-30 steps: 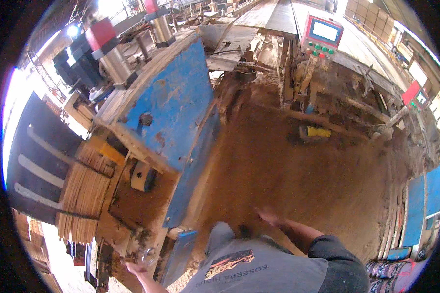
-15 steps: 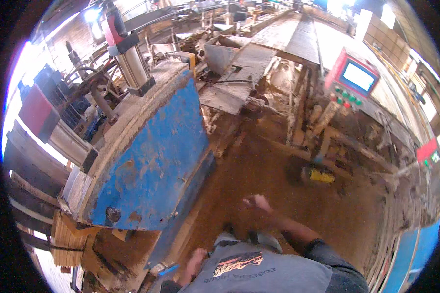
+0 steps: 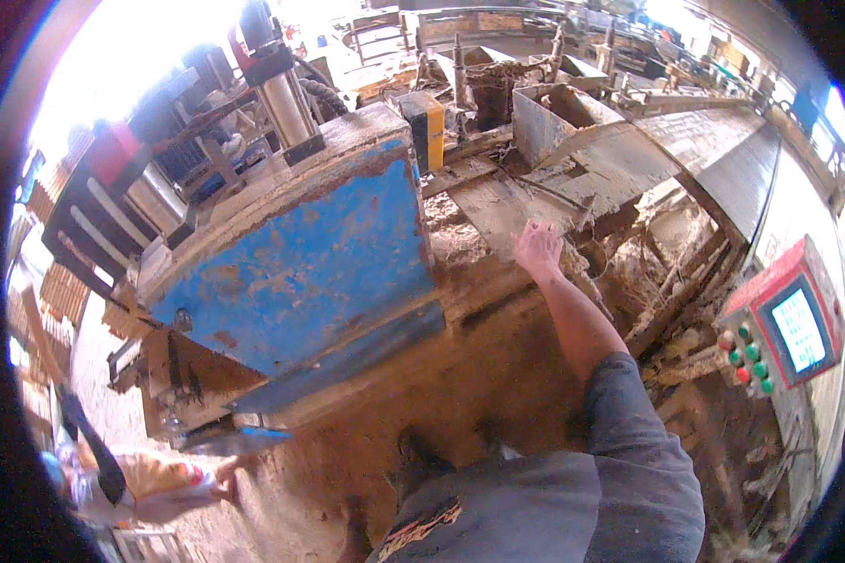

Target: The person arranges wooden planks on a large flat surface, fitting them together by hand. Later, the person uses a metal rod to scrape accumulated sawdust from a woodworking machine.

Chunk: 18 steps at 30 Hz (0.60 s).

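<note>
My right hand (image 3: 540, 248) reaches forward at the end of an outstretched arm. Its fingers look spread and hold nothing I can see. Behind the fingertips lies a dusty metal plate (image 3: 497, 208); whether they touch it I cannot tell. To the left stands a large machine with a scuffed blue side panel (image 3: 301, 267), its top edge coated in sawdust. My left hand is out of sight.
A red control box (image 3: 790, 314) with a lit screen and coloured buttons stands at right. Metal hoppers (image 3: 558, 122) and a long conveyor bed (image 3: 723, 159) run behind. At lower left is another person (image 3: 150, 483). Sawdust covers the floor (image 3: 347, 460).
My right hand has risen from near my body to forward beside the machine. My left hand has left the view. The view has turned, bringing another person in at lower left.
</note>
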Each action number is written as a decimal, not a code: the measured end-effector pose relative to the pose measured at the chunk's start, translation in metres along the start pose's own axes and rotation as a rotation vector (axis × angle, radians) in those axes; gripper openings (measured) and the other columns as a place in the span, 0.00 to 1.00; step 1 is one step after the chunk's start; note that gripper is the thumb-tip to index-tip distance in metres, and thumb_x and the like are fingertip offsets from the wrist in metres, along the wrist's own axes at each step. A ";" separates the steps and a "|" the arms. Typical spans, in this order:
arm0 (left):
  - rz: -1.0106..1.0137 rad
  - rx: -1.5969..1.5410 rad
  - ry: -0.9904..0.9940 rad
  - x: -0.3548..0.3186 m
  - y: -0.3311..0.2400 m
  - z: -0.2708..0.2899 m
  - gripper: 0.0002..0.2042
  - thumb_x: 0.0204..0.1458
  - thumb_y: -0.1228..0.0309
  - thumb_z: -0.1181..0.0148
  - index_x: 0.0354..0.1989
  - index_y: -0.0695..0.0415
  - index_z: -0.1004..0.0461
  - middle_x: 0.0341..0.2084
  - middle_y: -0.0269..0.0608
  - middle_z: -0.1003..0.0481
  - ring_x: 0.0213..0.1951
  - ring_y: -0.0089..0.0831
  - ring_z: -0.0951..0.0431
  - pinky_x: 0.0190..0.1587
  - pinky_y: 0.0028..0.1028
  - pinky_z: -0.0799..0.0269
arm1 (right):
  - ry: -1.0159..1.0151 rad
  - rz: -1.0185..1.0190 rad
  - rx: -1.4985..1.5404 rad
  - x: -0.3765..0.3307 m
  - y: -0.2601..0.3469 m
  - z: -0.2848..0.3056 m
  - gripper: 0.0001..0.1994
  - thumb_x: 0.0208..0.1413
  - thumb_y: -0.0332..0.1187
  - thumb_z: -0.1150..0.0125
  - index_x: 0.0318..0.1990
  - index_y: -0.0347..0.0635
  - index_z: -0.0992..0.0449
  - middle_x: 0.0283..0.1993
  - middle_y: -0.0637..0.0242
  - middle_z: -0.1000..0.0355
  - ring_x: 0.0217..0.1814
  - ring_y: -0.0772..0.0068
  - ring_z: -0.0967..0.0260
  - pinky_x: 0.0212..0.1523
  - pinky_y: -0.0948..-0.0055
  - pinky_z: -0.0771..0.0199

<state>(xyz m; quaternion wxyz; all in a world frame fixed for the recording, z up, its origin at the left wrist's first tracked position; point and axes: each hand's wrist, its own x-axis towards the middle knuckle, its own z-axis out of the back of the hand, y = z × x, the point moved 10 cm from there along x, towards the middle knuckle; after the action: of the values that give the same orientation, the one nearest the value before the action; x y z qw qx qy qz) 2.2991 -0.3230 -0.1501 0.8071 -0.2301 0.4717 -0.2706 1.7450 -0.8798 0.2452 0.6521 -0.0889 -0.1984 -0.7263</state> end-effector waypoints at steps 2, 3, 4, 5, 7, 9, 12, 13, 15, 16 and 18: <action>0.161 0.076 0.026 -0.053 0.047 -0.024 0.11 0.62 0.65 0.44 0.49 0.55 0.28 0.35 0.33 0.25 0.38 0.22 0.25 0.40 0.28 0.27 | 0.080 0.097 0.020 0.013 -0.023 -0.017 0.22 0.58 0.44 0.44 0.54 0.37 0.27 0.49 0.46 0.29 0.52 0.41 0.31 0.51 0.51 0.28; 0.209 0.080 0.033 -0.071 0.062 -0.035 0.11 0.62 0.65 0.44 0.49 0.55 0.28 0.35 0.34 0.25 0.38 0.23 0.25 0.40 0.28 0.27 | 0.173 0.110 0.050 0.019 -0.032 -0.025 0.21 0.58 0.43 0.45 0.52 0.37 0.27 0.45 0.47 0.28 0.48 0.41 0.29 0.48 0.50 0.27; 0.250 0.080 0.045 -0.091 0.077 -0.049 0.11 0.62 0.65 0.44 0.49 0.55 0.28 0.35 0.34 0.25 0.38 0.23 0.25 0.40 0.29 0.27 | 0.263 0.116 0.078 0.022 -0.041 -0.032 0.19 0.58 0.42 0.45 0.49 0.37 0.26 0.41 0.48 0.27 0.43 0.40 0.28 0.45 0.50 0.26; 0.274 0.075 0.053 -0.107 0.088 -0.059 0.11 0.62 0.65 0.44 0.49 0.55 0.28 0.35 0.34 0.25 0.39 0.24 0.25 0.40 0.29 0.27 | 0.355 0.115 0.108 0.019 -0.048 -0.039 0.18 0.58 0.41 0.46 0.47 0.36 0.25 0.38 0.49 0.25 0.39 0.39 0.27 0.42 0.50 0.25; 0.332 0.040 0.044 -0.146 0.118 -0.069 0.11 0.62 0.65 0.44 0.49 0.55 0.28 0.36 0.35 0.24 0.39 0.25 0.24 0.41 0.29 0.27 | 0.470 -0.068 0.845 -0.028 -0.037 -0.041 0.14 0.61 0.39 0.48 0.42 0.36 0.24 0.25 0.60 0.30 0.20 0.57 0.32 0.24 0.60 0.27; 0.343 0.006 0.056 -0.167 0.134 -0.082 0.11 0.62 0.64 0.44 0.49 0.55 0.28 0.36 0.35 0.24 0.39 0.26 0.24 0.41 0.30 0.27 | 0.601 -0.640 1.381 -0.105 -0.048 -0.042 0.13 0.63 0.38 0.48 0.42 0.36 0.25 0.23 0.65 0.33 0.16 0.69 0.37 0.17 0.68 0.34; 0.315 -0.011 0.094 -0.182 0.152 -0.094 0.12 0.62 0.64 0.44 0.49 0.56 0.28 0.37 0.36 0.24 0.40 0.28 0.24 0.41 0.30 0.27 | 0.513 -0.808 1.323 -0.162 -0.071 -0.018 0.12 0.63 0.39 0.47 0.43 0.40 0.25 0.21 0.69 0.36 0.14 0.78 0.43 0.13 0.76 0.44; 0.304 -0.018 0.105 -0.185 0.160 -0.096 0.12 0.62 0.64 0.44 0.49 0.56 0.28 0.37 0.36 0.24 0.40 0.28 0.23 0.42 0.30 0.27 | 0.503 -0.771 1.372 -0.175 -0.064 -0.006 0.12 0.63 0.39 0.46 0.43 0.39 0.25 0.22 0.69 0.36 0.13 0.79 0.44 0.12 0.76 0.46; 0.295 -0.003 0.158 -0.188 0.177 -0.101 0.12 0.62 0.64 0.44 0.49 0.56 0.28 0.37 0.37 0.24 0.40 0.29 0.23 0.42 0.31 0.27 | 0.470 -0.537 1.504 -0.198 -0.055 0.017 0.13 0.64 0.40 0.45 0.44 0.38 0.25 0.24 0.69 0.35 0.14 0.82 0.46 0.13 0.79 0.50; 0.287 0.014 0.181 -0.189 0.185 -0.100 0.12 0.62 0.64 0.44 0.49 0.56 0.28 0.38 0.37 0.24 0.40 0.30 0.23 0.42 0.31 0.27 | 0.448 -0.557 1.501 -0.213 -0.062 0.019 0.14 0.64 0.41 0.44 0.44 0.37 0.25 0.25 0.69 0.34 0.13 0.83 0.46 0.13 0.79 0.50; 0.283 0.040 0.227 -0.189 0.202 -0.099 0.12 0.62 0.63 0.44 0.49 0.56 0.28 0.38 0.38 0.24 0.41 0.31 0.23 0.42 0.31 0.27 | 0.430 -0.578 1.522 -0.229 -0.054 0.039 0.14 0.62 0.39 0.41 0.43 0.36 0.25 0.26 0.69 0.33 0.14 0.83 0.46 0.13 0.78 0.51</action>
<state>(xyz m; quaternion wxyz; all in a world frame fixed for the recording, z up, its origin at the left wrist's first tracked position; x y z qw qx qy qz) 2.1788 -0.0600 -0.2013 0.7832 -0.1135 0.5819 -0.1877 1.7173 -0.6518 0.1826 0.3460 0.5694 -0.5205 -0.5340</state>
